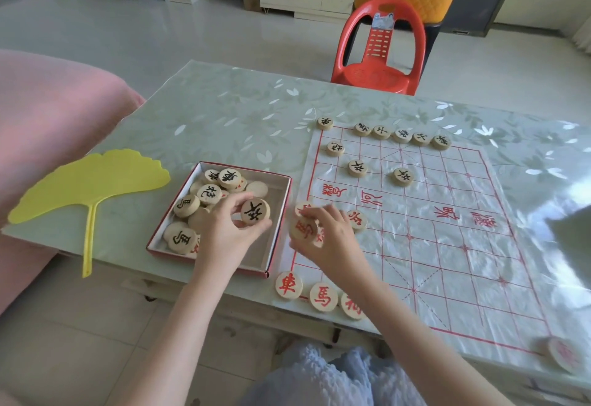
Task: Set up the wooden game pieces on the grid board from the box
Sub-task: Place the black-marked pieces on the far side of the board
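Wooden round pieces in both hands, one over the box and one at the board's edge.
The left hand (224, 229) pinches a black-marked piece (255, 212) between thumb and curled fingers (230, 204), just above the open box (284, 210), where many pieces lie in a heap. The board (447, 245) lies to the right of the box on the counter (208, 111). The right hand (329, 239) is nearer to it; its fingers are clamped on a red-marked piece (303, 229) over the board's left edge, just beside a red soldier (356, 220) already laid. The black rows are at the far side, so I judge the black piece must travel away and to the right. Both held pieces are round, with no long axis, and their marked faces tilt up toward the camera.
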